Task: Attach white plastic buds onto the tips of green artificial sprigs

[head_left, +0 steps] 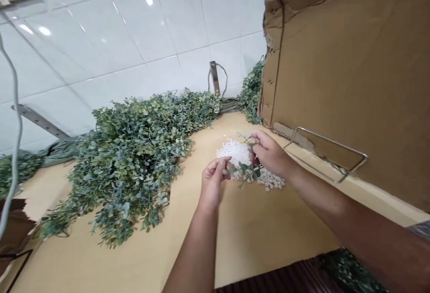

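My left hand and my right hand meet over a heap of small white plastic pieces on the tan tabletop. Both hands pinch one small artificial green sprig. The right hand's fingers close on the sprig's upper stem. At its lower leaves, the left hand's fingertips curl in. A big pile of the same artificial greenery lies to the left of my hands.
A large worn cardboard box stands at the right, with a bent metal wire frame leaning at its base. White tiled wall behind. More greenery sits behind the box and at the bottom right. A grey cable hangs at the left.
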{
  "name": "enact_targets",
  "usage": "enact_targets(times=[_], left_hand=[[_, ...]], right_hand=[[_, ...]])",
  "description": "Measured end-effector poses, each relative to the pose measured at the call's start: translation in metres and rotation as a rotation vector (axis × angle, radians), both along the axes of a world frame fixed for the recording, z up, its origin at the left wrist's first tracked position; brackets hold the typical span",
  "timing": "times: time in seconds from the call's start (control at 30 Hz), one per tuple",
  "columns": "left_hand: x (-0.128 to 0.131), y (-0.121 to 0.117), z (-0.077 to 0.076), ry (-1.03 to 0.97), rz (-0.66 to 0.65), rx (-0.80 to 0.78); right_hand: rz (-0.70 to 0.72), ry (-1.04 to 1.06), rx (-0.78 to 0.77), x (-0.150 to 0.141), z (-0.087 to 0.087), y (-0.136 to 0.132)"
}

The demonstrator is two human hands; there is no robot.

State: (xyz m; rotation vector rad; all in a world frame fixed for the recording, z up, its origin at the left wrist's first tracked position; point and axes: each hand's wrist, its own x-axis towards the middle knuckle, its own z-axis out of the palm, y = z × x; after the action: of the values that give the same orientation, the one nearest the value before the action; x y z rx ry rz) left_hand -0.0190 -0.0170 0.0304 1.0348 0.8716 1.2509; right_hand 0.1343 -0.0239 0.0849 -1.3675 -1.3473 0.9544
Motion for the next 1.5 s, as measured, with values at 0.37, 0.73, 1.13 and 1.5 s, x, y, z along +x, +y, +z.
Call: enact_targets(times=[0.37,0.73,1.13,1.5], left_hand=[[0.005,0.0,0.005,0.071,0.133,0.071],[0.007,-0.009,0.004,0.202,0.16,0.101],[-0.001,-0.011,0.011,0.237,0.109,0.152],[-0.016,0.009,-0.026,0.934,0.244,0.244]], right_hand=[[0.207,-0.155,0.054,-0.002,-0.042,-0.004],[0.383,0.104,0.071,-0.001,-0.036,-0.017],[0.472,0.288,-0.051,-0.003,-0.047,-0.013],[0.31,0.333,-0.017,0.005,-0.035,-0.008]])
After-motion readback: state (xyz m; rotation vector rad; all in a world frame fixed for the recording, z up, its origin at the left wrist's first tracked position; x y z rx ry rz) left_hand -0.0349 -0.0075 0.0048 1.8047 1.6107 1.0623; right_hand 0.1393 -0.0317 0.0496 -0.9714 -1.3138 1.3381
